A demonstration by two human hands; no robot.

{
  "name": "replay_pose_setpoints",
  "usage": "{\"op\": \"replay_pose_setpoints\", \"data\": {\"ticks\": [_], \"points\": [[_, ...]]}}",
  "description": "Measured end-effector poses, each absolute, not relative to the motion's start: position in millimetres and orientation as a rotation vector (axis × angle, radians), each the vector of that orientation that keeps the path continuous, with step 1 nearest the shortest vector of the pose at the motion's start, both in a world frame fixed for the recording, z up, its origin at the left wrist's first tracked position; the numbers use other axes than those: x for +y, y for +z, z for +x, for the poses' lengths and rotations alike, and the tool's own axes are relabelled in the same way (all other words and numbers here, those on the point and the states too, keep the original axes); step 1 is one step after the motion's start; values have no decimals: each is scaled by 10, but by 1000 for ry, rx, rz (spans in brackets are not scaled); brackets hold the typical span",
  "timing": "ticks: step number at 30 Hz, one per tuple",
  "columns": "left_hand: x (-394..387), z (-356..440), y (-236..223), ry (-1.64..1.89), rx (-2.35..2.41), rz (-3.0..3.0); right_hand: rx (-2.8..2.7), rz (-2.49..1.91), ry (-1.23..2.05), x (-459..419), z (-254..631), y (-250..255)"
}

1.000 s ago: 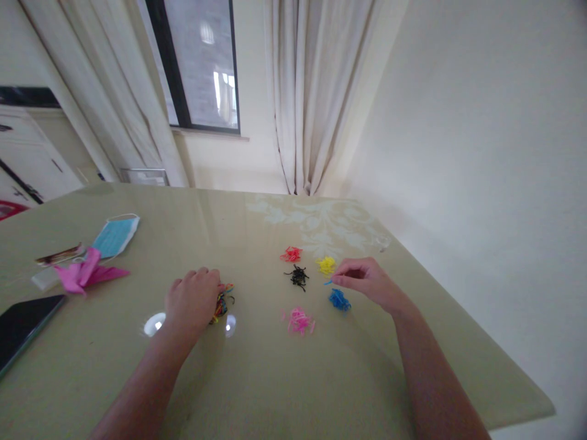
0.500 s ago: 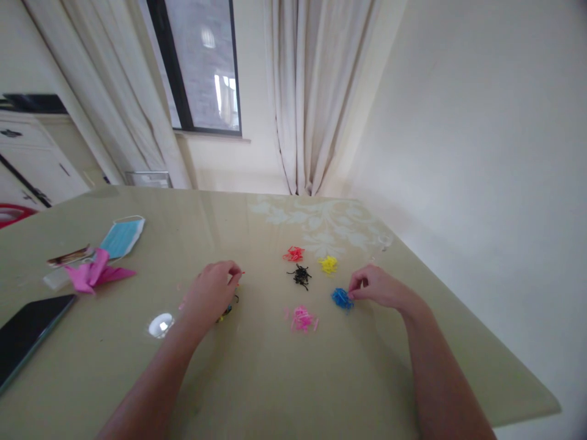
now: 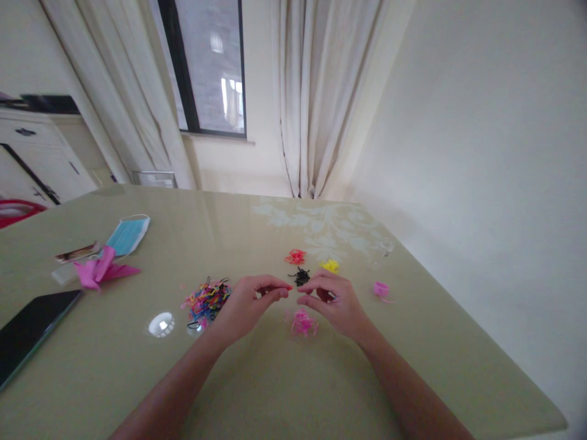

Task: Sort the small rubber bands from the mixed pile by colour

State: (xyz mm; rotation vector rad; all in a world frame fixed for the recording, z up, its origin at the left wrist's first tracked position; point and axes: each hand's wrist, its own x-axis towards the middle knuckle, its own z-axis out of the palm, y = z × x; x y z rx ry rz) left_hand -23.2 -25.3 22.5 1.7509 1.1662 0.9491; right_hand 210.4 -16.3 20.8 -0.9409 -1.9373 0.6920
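Note:
My left hand (image 3: pixel 247 304) pinches a small red rubber band (image 3: pixel 290 288) between thumb and forefinger, above the middle of the table. Facing it from the right, my right hand (image 3: pixel 338 300) has its thumb and forefinger a little apart with nothing visible between them. Just beyond the fingertips lies a pile of black rubber bands (image 3: pixel 301 277), and nearer to me a pink pile (image 3: pixel 303 322). Red bands (image 3: pixel 295 256) and yellow bands (image 3: pixel 329 266) form piles farther back. My right hand hides the blue pile. Left of my left hand is a mixed-colour heap of bands (image 3: pixel 208 299).
On the left of the table (image 3: pixel 257 391) lie a dark phone (image 3: pixel 39 327), a pink folded paper bird (image 3: pixel 103 269) and a blue face mask (image 3: pixel 129 236). A small pink ring-shaped thing (image 3: pixel 381 289) lies at the right. A wall (image 3: pixel 495 183) runs along the right side.
My left hand has moved right from the mixed heap, carrying a red band. My right hand has left the blue pile's far side and come left towards it, its fingers parting.

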Motion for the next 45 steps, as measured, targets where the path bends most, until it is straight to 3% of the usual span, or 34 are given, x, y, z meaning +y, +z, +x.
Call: {"op": "replay_pose_setpoints", "data": {"ticks": [18,27,34,41,45], "points": [[-351,-87,307,897,1127,1756,-1766,-1018,850,-233,2021,169],[-340,-63,236,1010,959,1484,-1777,-1037,977,-262,1996,122],[-395,-30,245,890,806,1257,-1659,-927,1094,-306,2006,171],[-355,-64,246,935,838,1309,-1729,-956,937,-278,2065,237],[-247,-213,252,970,1113,1509,-1783,-1020,793,-235,2102,263]]}}
